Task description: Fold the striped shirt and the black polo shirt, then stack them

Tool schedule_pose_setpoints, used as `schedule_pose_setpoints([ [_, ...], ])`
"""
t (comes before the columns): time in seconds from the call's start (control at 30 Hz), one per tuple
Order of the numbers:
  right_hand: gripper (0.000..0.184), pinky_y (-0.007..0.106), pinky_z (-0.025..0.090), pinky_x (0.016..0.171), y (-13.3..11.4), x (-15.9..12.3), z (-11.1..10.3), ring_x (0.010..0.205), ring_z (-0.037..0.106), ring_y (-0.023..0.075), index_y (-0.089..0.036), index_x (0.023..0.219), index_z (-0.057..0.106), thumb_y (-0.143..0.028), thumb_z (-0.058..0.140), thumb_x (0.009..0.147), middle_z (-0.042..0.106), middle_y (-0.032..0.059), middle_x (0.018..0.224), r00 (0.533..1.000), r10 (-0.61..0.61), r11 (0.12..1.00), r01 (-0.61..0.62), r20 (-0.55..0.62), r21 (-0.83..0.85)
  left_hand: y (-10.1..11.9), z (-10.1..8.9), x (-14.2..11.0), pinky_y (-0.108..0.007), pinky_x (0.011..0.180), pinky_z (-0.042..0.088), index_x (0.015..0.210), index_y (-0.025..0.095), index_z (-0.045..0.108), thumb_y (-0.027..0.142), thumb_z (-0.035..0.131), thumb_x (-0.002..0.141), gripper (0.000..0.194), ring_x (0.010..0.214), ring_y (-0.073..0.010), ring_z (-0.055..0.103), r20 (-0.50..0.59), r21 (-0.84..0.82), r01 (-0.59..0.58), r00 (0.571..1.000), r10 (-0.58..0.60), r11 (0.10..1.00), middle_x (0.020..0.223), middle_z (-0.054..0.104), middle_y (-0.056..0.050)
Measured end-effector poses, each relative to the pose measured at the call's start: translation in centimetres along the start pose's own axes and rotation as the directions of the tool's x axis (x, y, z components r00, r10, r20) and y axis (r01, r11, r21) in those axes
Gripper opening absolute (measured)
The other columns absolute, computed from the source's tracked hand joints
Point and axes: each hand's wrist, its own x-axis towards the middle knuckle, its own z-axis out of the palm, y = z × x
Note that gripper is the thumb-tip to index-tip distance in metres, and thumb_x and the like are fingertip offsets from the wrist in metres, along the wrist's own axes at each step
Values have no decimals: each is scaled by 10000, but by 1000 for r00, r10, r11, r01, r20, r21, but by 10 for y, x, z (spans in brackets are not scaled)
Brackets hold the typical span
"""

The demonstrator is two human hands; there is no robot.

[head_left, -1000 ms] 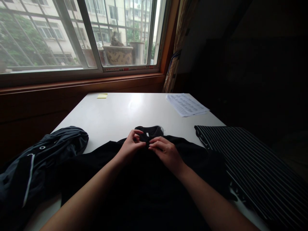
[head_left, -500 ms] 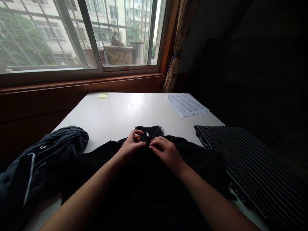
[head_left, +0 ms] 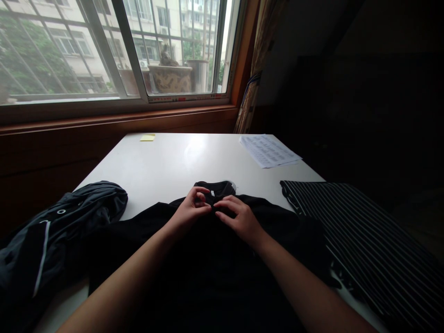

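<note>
A black shirt [head_left: 215,273] lies spread on the table, its collar [head_left: 225,188] pointing away from me and a small white label [head_left: 212,193] showing inside the neck. My left hand [head_left: 190,206] pinches the shirt front just below the collar, thumb and finger close together. From the other side, my right hand [head_left: 240,217] grips the same spot with its fingertips, almost touching the left ones. The cloth is too dark to show what detail, such as a button, sits between the fingers.
On the left lies a crumpled dark jacket [head_left: 79,217] with white piping. A striped black garment [head_left: 347,222] covers the right side. Printed papers [head_left: 270,151] and a yellow sticky note [head_left: 147,137] rest toward the far edge of the white table [head_left: 166,166]. Behind is a window [head_left: 173,46].
Both hands stay at the collar front. Only slight finger movements show, with my right fingertips shifting a little; the garments and papers lie as before.
</note>
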Motion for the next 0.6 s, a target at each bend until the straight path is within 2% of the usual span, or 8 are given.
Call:
schedule_pose_setpoints([
  [0.37, 172, 316, 524, 860, 2, 0, 0, 963, 633, 192, -266, 1046, 710, -236, 662, 884, 638, 33, 1021, 1000, 3, 1000, -3, 28, 1, -1, 1, 1, -241, 737, 457, 1102, 245, 587, 247, 840, 702, 474, 809, -120, 624, -6, 57, -4, 1000, 4, 998, 933, 545, 32],
  [0.6, 181, 316, 521, 866, 3, -1, 1, 964, 633, 192, -266, 1059, 705, -232, 661, 887, 636, 32, 1022, 1000, -1, 1000, 2, 26, -6, -2, 2, 1, -230, 703, 433, 1090, 239, 592, 232, 800, 733, 413, 753, -99, 583, -16, 117, -22, 1000, 24, 993, 917, 545, 35],
])
